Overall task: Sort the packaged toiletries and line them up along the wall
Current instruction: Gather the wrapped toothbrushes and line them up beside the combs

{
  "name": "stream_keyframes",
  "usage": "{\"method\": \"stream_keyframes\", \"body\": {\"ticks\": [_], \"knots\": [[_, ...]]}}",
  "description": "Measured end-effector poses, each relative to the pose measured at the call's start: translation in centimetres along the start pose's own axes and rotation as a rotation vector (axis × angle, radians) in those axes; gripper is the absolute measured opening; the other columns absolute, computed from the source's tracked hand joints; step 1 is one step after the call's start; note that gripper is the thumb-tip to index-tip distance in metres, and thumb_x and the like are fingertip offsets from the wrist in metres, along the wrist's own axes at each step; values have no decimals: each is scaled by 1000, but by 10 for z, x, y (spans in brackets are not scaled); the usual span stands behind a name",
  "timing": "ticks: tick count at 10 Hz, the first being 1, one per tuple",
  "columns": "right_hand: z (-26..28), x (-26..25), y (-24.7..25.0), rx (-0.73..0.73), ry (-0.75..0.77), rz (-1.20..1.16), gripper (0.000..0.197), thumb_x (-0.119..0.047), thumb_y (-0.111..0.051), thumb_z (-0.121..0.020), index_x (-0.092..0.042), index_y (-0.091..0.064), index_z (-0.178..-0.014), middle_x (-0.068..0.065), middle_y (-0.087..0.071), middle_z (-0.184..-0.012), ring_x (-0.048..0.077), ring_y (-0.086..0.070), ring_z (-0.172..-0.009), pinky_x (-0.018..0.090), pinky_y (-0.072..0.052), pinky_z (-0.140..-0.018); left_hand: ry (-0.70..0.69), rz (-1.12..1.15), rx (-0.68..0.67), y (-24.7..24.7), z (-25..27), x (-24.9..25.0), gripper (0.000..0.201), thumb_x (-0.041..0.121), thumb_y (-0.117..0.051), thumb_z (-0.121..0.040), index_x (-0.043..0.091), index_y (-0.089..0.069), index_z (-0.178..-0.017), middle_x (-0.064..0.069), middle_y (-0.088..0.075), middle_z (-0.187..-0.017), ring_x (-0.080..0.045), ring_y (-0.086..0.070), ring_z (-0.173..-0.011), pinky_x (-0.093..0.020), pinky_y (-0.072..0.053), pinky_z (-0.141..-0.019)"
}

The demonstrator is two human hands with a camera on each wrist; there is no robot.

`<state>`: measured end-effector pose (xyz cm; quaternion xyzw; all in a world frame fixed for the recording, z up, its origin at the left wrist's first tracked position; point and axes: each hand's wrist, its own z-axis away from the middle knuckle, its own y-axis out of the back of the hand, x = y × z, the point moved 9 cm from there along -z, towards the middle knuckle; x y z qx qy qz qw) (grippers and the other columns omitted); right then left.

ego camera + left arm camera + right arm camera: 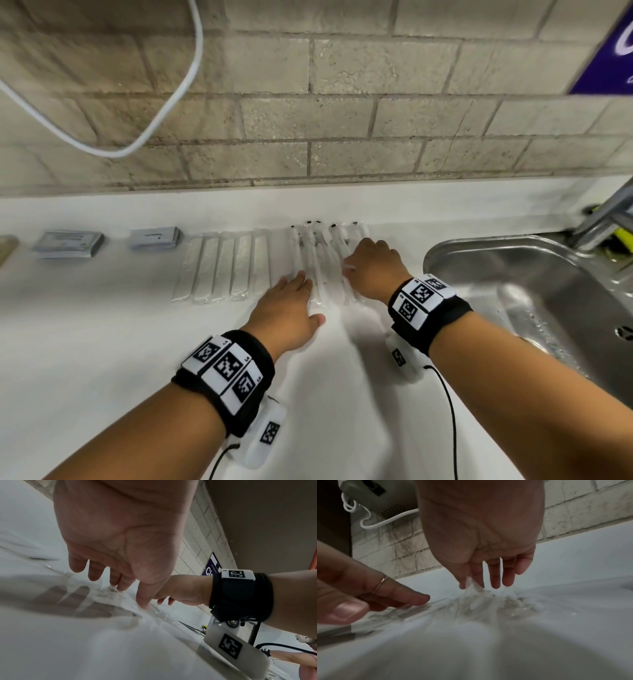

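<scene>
A row of packaged toiletries lies on the white counter (102,342) along the brick wall: two grey boxes (68,244), several clear comb packs (219,267), then several slim clear packets (317,243) with dark tips. My left hand (296,286) lies flat with straight fingers on the near ends of the slim packets, and its fingertips (120,586) touch the crinkled plastic. My right hand (356,265) is at the right end of the row. Its thumb and forefinger pinch the wrapper of a clear packet (471,584).
A steel sink (445,251) with a tap (606,216) sits just right of my right hand. A white cable (171,102) loops down the wall at upper left. A purple sign (609,51) hangs at upper right.
</scene>
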<state>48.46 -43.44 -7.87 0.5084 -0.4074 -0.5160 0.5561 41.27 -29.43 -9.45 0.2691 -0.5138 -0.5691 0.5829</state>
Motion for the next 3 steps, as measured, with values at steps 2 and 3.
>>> {"method": "stream_keyframes", "body": {"ticks": [2, 3], "knots": [[0, 34, -4, -54, -216, -76, 34, -26, -38, -94, -18, -60, -119, 11, -42, -128, 34, -42, -118, 40, -39, -100, -8, -4, -17, -2, -1, -1, 76, 49, -44, -95, 17, -9, -154, 3, 2, -163, -19, 0, -150, -39, -10, -121], [-1, 37, -12, -102, -231, -135, 35, -18, -37, -89, -17, -60, -116, 12, -40, -125, 35, -42, -117, 41, -39, -103, -6, -2, 17, 1, -3, -2, 76, 50, -44, -95, 18, -9, -155, 3, 2, -163, -20, 2, -150, -39, -8, -121]]}}
